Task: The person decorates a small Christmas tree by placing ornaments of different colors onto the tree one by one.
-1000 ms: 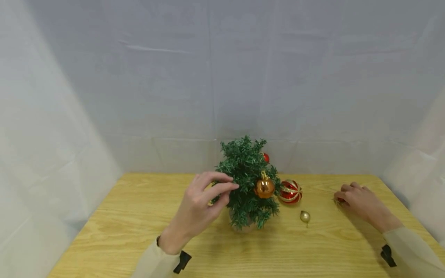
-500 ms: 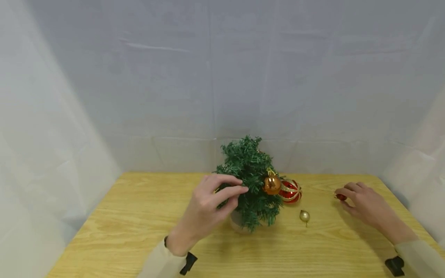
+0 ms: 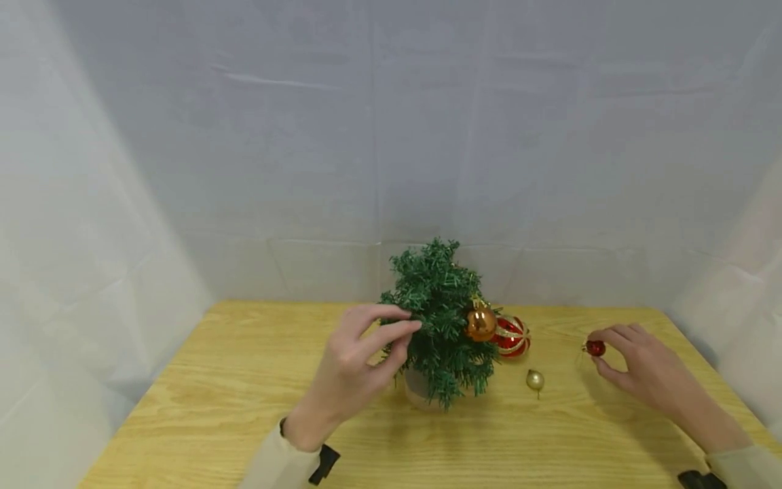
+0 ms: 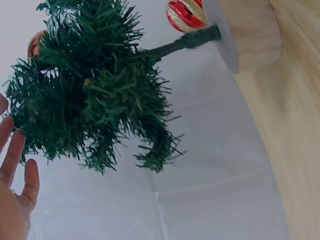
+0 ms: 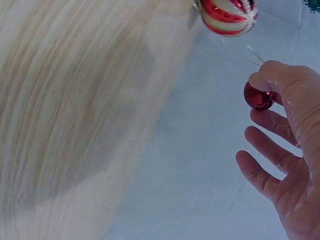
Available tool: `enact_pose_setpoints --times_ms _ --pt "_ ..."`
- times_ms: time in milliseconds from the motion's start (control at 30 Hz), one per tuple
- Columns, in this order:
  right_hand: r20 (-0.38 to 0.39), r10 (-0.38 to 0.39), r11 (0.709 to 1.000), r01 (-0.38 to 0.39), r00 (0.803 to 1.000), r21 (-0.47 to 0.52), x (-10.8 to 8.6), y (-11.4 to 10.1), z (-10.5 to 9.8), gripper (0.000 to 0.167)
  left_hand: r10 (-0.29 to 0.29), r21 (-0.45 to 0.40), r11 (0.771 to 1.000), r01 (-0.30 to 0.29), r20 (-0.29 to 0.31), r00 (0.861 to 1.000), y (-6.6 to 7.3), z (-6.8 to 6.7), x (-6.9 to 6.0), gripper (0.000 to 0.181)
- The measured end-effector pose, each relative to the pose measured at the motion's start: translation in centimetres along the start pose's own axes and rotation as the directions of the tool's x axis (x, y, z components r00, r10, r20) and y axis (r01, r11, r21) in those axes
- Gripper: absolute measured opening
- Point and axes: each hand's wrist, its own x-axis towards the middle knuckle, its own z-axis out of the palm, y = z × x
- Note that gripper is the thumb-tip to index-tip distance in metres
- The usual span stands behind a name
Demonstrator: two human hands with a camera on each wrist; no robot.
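My right hand (image 3: pixel 647 370) pinches a small dark red bauble (image 3: pixel 595 348) between thumb and fingers, raised off the table. In the right wrist view the thumb covers part of this red bauble (image 5: pixel 259 96), and a thin thread sticks out past it. The other fingers of that right hand (image 5: pixel 295 150) are spread. A small green artificial Christmas tree (image 3: pixel 436 319) stands upright on a round base (image 3: pixel 418 390). At its left side is my left hand (image 3: pixel 360 353), fingers lightly bent, tips at the branches; whether they touch cannot be told. An orange bauble (image 3: pixel 481 324) hangs on the tree.
A large red bauble with gold stripes (image 3: pixel 512 336) lies on the wooden table (image 3: pixel 244 380) just right of the tree. Nearer the front is a small gold bauble (image 3: pixel 535 380). White cloth (image 3: pixel 293 149) hangs behind and at both sides.
The tree has turned, its orange bauble shifting right and a red bauble at its back going out of sight. My right hand has lifted the small red bauble. My left hand moved right, then back.
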Motion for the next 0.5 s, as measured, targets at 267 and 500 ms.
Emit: enact_pose_setpoints --times_ms 267,500 --pt "-0.051 -0.001 1.000 0.002 0.999 0.021 0.1 -1.2 -0.9 0.029 -0.055 0.027 0.998 0.056 -0.017 0.998 -0.7 -0.4 -1.0 0.017" --pt "-0.141 -0.039 0.999 0.042 0.989 0.019 0.4 -1.9 -1.2 0.054 -0.083 0.019 0.996 0.083 0.001 0.997 -1.0 -0.5 -1.3 0.016"
